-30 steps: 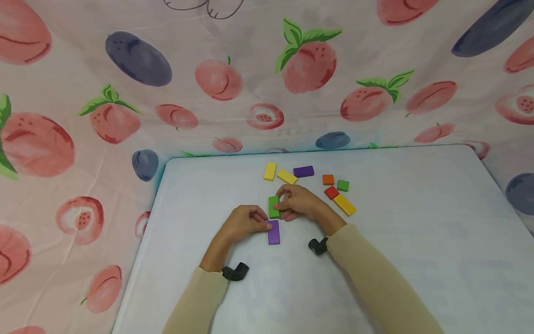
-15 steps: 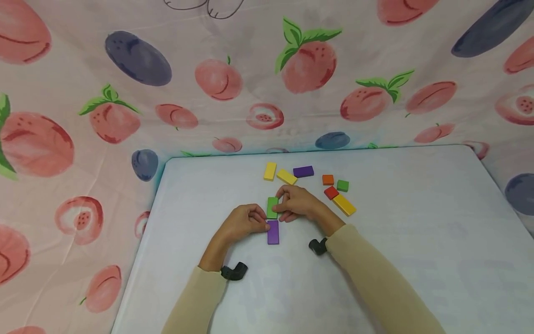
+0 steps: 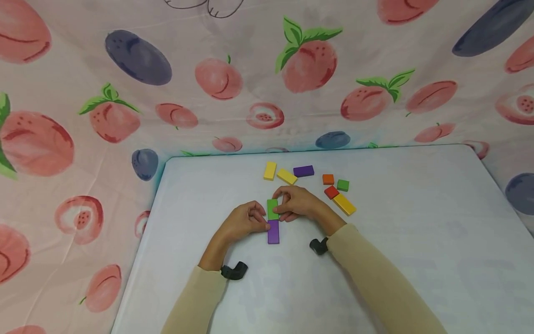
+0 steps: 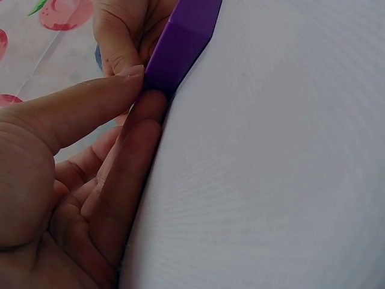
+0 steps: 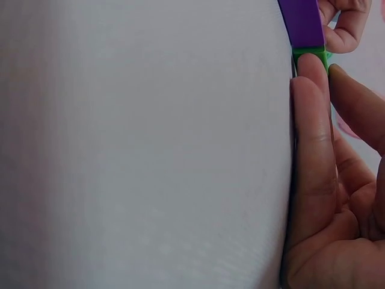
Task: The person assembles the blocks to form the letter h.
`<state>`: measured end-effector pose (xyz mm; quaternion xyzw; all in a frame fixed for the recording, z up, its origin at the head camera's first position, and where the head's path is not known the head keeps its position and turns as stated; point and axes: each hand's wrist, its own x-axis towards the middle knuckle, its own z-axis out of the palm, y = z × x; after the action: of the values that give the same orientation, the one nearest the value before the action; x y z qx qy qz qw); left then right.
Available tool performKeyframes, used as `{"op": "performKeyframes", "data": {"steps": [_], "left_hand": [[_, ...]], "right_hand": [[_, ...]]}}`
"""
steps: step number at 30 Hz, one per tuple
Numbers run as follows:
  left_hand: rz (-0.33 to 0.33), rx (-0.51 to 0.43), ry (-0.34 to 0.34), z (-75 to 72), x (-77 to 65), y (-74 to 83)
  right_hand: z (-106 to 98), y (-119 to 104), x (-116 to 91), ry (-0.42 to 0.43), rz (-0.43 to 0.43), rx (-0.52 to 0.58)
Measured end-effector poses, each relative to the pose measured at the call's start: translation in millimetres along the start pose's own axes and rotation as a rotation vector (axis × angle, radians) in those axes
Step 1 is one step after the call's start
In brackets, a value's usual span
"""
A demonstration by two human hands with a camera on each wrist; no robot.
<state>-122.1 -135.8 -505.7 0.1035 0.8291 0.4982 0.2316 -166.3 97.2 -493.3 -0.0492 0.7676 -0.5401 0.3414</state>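
A green rectangular block [image 3: 272, 204] and a purple rectangular block [image 3: 273, 234] lie end to end on the white table, the green one farther away, their short ends meeting. My right hand [image 3: 299, 202] holds the green block from the right, thumb over its top and index finger bent round toward its far end. My left hand [image 3: 244, 222] pinches the left edge of the purple block near the joint. In the left wrist view the thumb and a fingertip meet at the purple block's [image 4: 180, 45] corner. The right wrist view shows fingertips against the green block's [image 5: 311, 53] side.
Beyond the hands lie two yellow blocks [image 3: 270, 171] and a dark purple block [image 3: 303, 171]. To the right are an orange cube [image 3: 328, 179], a small green block [image 3: 343, 185], a red block [image 3: 331, 192] and a yellow-orange block [image 3: 344, 204]. A fruit-patterned cloth [image 3: 233, 125] hangs behind the table.
My right hand has shifted the green block slightly left and toward me, closing the narrow gap to the purple block. My left hand has stayed at the purple block, nearly still.
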Motion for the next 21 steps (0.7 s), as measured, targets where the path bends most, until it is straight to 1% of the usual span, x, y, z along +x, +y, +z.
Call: {"op": "performKeyframes", "data": {"steps": [9,21], "left_hand": [[0.005,-0.014,-0.001,1.2,0.8,-0.4],[-0.011,0.008,0.006,1.1,1.8,-0.6]], "right_hand": [[-1.1,3.8,0.5,-0.002,-0.029,-0.003],[-1.9,3.2,1.1,-0.004,-0.026,0.005]]}}
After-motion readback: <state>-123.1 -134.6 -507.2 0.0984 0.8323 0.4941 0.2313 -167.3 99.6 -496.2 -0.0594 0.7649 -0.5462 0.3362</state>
